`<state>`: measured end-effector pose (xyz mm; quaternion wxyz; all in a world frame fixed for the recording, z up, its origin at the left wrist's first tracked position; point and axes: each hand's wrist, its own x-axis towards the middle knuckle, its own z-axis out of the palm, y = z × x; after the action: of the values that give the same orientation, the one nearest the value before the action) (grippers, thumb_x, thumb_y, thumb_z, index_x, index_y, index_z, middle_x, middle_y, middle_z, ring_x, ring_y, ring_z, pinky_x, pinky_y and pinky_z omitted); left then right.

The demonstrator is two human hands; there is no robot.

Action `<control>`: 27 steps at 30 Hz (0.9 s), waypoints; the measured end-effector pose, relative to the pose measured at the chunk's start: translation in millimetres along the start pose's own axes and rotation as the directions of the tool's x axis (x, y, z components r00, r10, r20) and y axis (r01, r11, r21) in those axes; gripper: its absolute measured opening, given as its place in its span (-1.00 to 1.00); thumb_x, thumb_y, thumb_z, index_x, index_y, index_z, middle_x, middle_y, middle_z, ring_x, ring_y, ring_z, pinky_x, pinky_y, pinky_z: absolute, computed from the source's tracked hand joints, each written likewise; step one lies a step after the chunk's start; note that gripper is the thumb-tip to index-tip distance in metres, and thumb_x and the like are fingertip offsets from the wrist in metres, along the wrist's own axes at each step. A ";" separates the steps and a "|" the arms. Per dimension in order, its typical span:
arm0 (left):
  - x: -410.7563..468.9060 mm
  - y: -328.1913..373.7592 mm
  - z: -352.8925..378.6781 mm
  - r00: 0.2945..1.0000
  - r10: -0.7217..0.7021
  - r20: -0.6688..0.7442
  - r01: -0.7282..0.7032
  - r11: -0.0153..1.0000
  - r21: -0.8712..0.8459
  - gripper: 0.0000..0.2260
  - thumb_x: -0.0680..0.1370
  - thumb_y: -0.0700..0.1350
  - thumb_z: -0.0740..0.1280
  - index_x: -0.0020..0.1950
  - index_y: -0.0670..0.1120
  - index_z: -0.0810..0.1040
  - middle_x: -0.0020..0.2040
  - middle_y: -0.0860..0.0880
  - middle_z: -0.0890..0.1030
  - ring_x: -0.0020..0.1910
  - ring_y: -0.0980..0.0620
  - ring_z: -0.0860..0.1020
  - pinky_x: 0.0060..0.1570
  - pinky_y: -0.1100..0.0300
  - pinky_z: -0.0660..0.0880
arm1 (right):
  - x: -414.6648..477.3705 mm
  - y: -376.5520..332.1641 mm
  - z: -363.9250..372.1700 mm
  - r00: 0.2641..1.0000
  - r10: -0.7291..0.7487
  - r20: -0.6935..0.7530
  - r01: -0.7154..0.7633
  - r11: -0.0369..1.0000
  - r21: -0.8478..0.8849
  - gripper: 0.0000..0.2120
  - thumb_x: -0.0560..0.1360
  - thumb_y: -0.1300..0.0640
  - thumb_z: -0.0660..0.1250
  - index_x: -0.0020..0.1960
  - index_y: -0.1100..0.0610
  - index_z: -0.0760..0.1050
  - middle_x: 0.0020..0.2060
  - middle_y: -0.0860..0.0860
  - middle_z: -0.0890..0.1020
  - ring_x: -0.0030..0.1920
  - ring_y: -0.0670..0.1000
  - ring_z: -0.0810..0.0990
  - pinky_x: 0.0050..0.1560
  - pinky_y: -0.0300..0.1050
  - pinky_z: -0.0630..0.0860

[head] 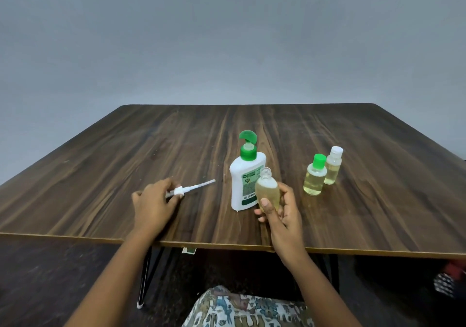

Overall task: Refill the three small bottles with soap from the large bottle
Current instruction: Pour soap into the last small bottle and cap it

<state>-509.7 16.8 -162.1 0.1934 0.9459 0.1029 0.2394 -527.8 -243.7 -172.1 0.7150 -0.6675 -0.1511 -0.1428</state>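
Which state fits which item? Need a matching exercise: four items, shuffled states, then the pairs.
Items:
1. large bottle
2. pump
3. green-capped bottle
4. uncapped bottle

States:
A. held in right hand
B. lying on table, left hand gripping it
C. standing, lid flipped open
D. standing beside clear-capped bottle

Pairs: 1-C, 2-B, 3-D, 4-A

Print on the large bottle [245, 175] is too small to read; the small bottle [267, 193] hides its lower right corner. The left hand [153, 201] covers the pump [191, 189]'s head.
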 end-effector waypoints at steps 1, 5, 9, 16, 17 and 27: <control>-0.5 -3.1 -1.6 1.000 -0.011 -0.023 0.010 1.000 -0.013 -0.92 0.50 -0.03 0.38 -0.03 0.12 0.53 -0.10 0.13 0.57 0.01 0.00 0.52 -0.07 0.09 0.15 | -0.8 0.5 -0.2 1.000 -0.004 -0.005 0.004 1.000 -0.002 -0.74 0.53 0.05 0.27 0.20 -0.11 0.38 0.02 -0.17 0.63 -0.17 -0.01 0.64 -0.25 -0.17 0.57; -4.9 -4.3 -31.2 0.983 -0.015 -0.185 -0.033 0.966 -0.255 -0.95 0.53 -0.02 0.32 -0.05 0.14 0.51 -0.10 0.10 0.59 -0.07 -0.02 0.54 0.03 -0.12 0.44 | -3.4 1.0 0.6 1.000 -0.020 0.005 0.020 1.000 0.004 -0.72 0.51 -0.05 0.27 0.20 -0.13 0.37 0.03 -0.15 0.62 -0.16 -0.04 0.64 -0.26 -0.18 0.56; -19.4 53.0 -96.2 0.931 0.063 -0.360 -0.243 0.842 -0.481 -0.79 0.50 0.11 0.22 -0.08 0.02 0.55 -0.19 0.08 0.57 -0.29 0.12 0.44 -0.34 0.18 0.38 | -2.7 3.3 1.6 1.000 -0.019 0.000 0.019 1.000 0.022 -0.73 0.52 0.00 0.27 0.21 -0.12 0.37 0.02 -0.17 0.62 -0.15 -0.03 0.63 -0.27 -0.19 0.55; -30.6 139.6 -143.8 0.891 0.401 -0.212 -0.453 0.791 -0.411 -0.84 0.53 0.03 0.28 -0.18 0.00 0.55 -0.33 0.04 0.54 -0.35 0.03 0.52 -0.38 0.10 0.40 | -3.0 5.1 0.5 1.000 -0.012 -0.005 0.012 1.000 0.026 -0.74 0.52 0.02 0.26 0.19 -0.14 0.38 0.01 -0.12 0.61 -0.18 -0.04 0.60 -0.27 -0.15 0.55; -28.4 145.1 -142.0 0.888 0.428 -0.166 -0.458 0.798 -0.391 -0.83 0.52 0.03 0.28 -0.20 -0.02 0.54 -0.33 0.05 0.53 -0.37 0.07 0.51 -0.39 0.14 0.39 | -3.1 5.3 0.5 1.000 -0.012 -0.003 0.012 1.000 0.020 -0.75 0.51 -0.01 0.27 0.18 -0.14 0.38 0.00 -0.12 0.61 -0.18 -0.04 0.60 -0.27 -0.15 0.55; -3.1 164.9 -133.1 0.862 0.507 -0.025 -0.503 0.848 -0.167 -0.70 0.50 0.10 0.20 -0.20 -0.12 0.52 -0.36 0.06 0.43 -0.34 0.26 0.39 -0.41 0.41 0.24 | -2.4 7.6 0.0 1.000 -0.008 0.001 0.008 1.000 0.011 -0.73 0.52 0.04 0.25 0.20 -0.13 0.37 0.01 -0.15 0.60 -0.19 -0.05 0.61 -0.26 -0.12 0.58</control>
<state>-561.2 -91.1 13.0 0.2037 0.9223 -0.1717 0.2800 -526.9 -243.2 -180.0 0.7178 -0.6631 -0.1551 -0.1446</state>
